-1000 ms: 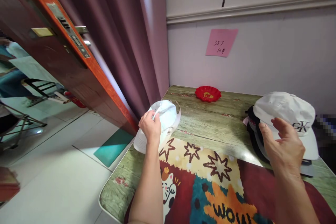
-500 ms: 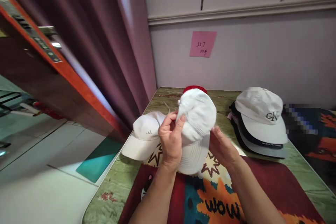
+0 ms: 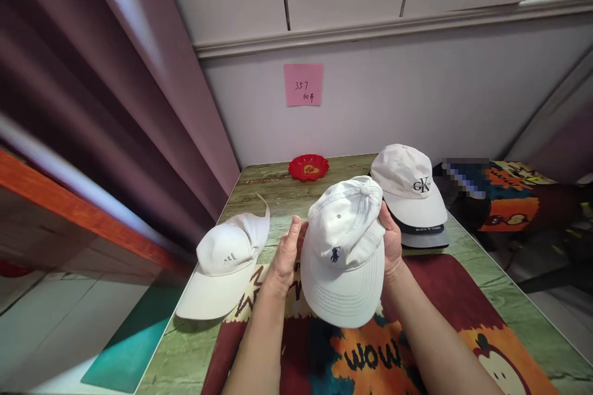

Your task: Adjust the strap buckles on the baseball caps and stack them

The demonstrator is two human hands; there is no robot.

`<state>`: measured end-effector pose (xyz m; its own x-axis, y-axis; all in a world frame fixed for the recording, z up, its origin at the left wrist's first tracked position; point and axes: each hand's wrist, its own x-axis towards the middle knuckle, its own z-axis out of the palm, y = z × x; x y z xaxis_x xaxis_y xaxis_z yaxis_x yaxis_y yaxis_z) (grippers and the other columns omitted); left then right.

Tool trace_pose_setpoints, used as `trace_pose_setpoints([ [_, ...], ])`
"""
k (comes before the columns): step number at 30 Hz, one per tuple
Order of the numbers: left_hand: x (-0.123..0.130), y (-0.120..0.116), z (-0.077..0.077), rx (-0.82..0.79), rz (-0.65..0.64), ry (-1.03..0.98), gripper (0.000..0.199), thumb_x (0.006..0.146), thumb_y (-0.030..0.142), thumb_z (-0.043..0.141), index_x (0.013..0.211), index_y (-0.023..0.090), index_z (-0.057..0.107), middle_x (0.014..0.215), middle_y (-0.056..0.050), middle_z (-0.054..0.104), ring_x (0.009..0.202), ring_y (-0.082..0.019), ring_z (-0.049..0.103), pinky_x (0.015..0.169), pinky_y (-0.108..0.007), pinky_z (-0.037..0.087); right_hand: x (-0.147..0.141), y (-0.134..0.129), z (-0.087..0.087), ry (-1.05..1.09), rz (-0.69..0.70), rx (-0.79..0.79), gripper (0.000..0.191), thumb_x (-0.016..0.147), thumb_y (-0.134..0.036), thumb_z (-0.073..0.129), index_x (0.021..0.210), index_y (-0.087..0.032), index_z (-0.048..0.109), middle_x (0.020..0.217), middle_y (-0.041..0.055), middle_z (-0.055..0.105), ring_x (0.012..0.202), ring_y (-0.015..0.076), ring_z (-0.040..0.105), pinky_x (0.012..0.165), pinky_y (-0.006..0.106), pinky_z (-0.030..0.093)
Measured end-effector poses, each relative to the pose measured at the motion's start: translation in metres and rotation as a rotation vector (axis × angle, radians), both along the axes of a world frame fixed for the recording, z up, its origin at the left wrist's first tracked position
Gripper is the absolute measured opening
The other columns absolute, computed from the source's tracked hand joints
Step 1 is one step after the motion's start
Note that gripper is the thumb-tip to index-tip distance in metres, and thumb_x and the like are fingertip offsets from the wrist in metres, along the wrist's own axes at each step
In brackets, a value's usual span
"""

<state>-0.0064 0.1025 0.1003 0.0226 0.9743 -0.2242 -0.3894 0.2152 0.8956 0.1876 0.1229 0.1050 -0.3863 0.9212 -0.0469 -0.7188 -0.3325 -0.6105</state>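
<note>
A white baseball cap (image 3: 343,253) with a small dark blue embroidered logo is held up over the table, brim towards me and crown slightly crumpled. My right hand (image 3: 393,244) grips its right side, fingers partly hidden behind the crown. At the left side is my left hand (image 3: 287,259), thumb raised and the other fingers reaching behind the cap's edge, mostly out of sight. Left of it lies another white cap (image 3: 227,259) with a grey striped logo, its strap sticking up. To the right, a white cap with "CK"-like letters (image 3: 407,182) tops a stack over darker caps (image 3: 426,237).
A red scalloped dish (image 3: 308,168) sits at the back of the wood-patterned table (image 3: 185,352). Under my arms spreads a colourful mat (image 3: 445,296) marked "WOW". A pink note (image 3: 303,84) is stuck on the wall; a purple curtain (image 3: 139,105) hangs at left.
The cap in my hands has turned so its logo front faces me. My left hand has shifted from its crown to its left edge. My view has swung right, revealing the red dish fully.
</note>
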Motion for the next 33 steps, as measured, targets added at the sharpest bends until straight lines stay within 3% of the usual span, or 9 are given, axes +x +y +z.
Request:
trace_pose_setpoints([
  [2, 0.002, 0.0, -0.004, -0.085, -0.242, -0.246, 0.072, 0.086, 0.075, 0.053, 0.126, 0.016, 0.067, 0.122, -0.015, 0.072, 0.126, -0.035, 0.061, 0.107, -0.045, 0.047, -0.001, -0.001, -0.001, -0.025, 0.056, 0.032, 0.065, 0.087, -0.076, 0.047, 0.115, -0.023, 0.073, 0.12, 0.0094, 0.075, 0.134, 0.033, 0.055, 0.115, 0.051, 0.038],
  [4, 0.002, -0.001, -0.006, -0.054, -0.306, -0.395, 0.069, 0.087, 0.07, 0.057, 0.13, 0.017, 0.064, 0.12, -0.014, 0.074, 0.123, -0.034, 0.063, 0.107, -0.046, 0.047, 0.002, -0.001, -0.004, -0.072, 0.051, 0.053, 0.068, 0.085, -0.078, 0.048, 0.115, -0.022, 0.073, 0.119, 0.01, 0.075, 0.133, 0.0349, 0.056, 0.114, 0.053, 0.04],
  [7, -0.006, -0.001, -0.005, 0.051, -0.23, -0.403, 0.052, 0.082, 0.044, 0.077, 0.125, 0.017, 0.067, 0.112, -0.01, 0.077, 0.114, -0.029, 0.069, 0.105, -0.04, 0.049, 0.013, 0.005, -0.008, -0.163, -0.03, 0.052, 0.065, 0.079, -0.078, 0.059, 0.109, -0.023, 0.074, 0.112, 0.0101, 0.077, 0.125, 0.0369, 0.061, 0.107, 0.053, 0.046],
  [9, -0.012, -0.001, -0.002, 0.084, -0.2, -0.329, 0.048, 0.076, 0.033, 0.083, 0.119, 0.015, 0.07, 0.106, -0.01, 0.078, 0.108, -0.027, 0.071, 0.101, -0.037, 0.052, 0.022, 0.011, -0.009, -0.272, -0.097, 0.08, 0.053, 0.076, -0.066, 0.073, 0.106, -0.023, 0.075, 0.11, 0.0097, 0.077, 0.119, 0.0359, 0.065, 0.104, 0.05, 0.05],
  [12, -0.016, -0.001, 0.004, 0.146, -0.135, -0.179, 0.043, 0.079, 0.035, 0.081, 0.116, 0.015, 0.071, 0.102, -0.01, 0.078, 0.101, -0.025, 0.072, 0.095, -0.035, 0.053, 0.029, 0.019, -0.006, -0.443, -0.242, 0.209, 0.044, 0.07, -0.045, 0.086, 0.105, -0.022, 0.074, 0.11, 0.0087, 0.077, 0.113, 0.0319, 0.068, 0.102, 0.045, 0.051],
  [17, -0.008, 0.001, 0.006, 0.376, 0.089, 0.177, 0.035, 0.077, 0.029, 0.08, 0.11, 0.017, 0.071, 0.102, -0.005, 0.075, 0.096, -0.019, 0.067, 0.089, -0.029, 0.051, 0.026, 0.022, 0.001, -0.435, -0.455, 0.352, 0.053, 0.064, -0.031, 0.089, 0.113, -0.027, 0.068, 0.115, 0.0047, 0.075, 0.107, 0.025, 0.069, 0.095, 0.039, 0.053],
  [22, -0.012, 0.008, -0.009, 0.416, 0.132, 0.341, 0.014, 0.079, 0.021, 0.068, 0.092, 0.017, 0.067, 0.09, -0.003, 0.07, 0.084, -0.016, 0.063, 0.076, -0.025, 0.049, 0.037, 0.018, 0.004, -0.643, -0.23, 0.363, 0.044, 0.07, -0.026, 0.08, 0.112, -0.022, 0.069, 0.097, 0.0045, 0.075, 0.091, 0.0212, 0.068, 0.081, 0.032, 0.053],
  [26, -0.015, 0.009, -0.018, 0.421, 0.112, 0.531, 0.022, 0.074, 0.011, 0.054, 0.091, 0.017, 0.067, 0.089, -0.003, 0.068, 0.081, -0.015, 0.06, 0.074, -0.024, 0.046, 0.039, 0.016, 0.006, -0.806, -0.02, 0.395, 0.034, 0.076, -0.025, 0.072, 0.11, -0.019, 0.071, 0.09, 0.004, 0.072, 0.084, 0.0196, 0.066, 0.079, 0.032, 0.051],
  [33, -0.011, 0.008, -0.02, 0.427, 0.128, 0.615, 0.024, 0.082, 0.019, 0.052, 0.097, 0.019, 0.071, 0.094, -0.004, 0.071, 0.085, -0.018, 0.062, 0.075, -0.026, 0.048, 0.033, 0.006, 0.019, -1.048, 0.132, 0.735, 0.031, 0.081, -0.022, 0.061, 0.109, -0.021, 0.074, 0.11, 0.006, 0.073, 0.106, 0.0262, 0.064, 0.097, 0.038, 0.046],
])
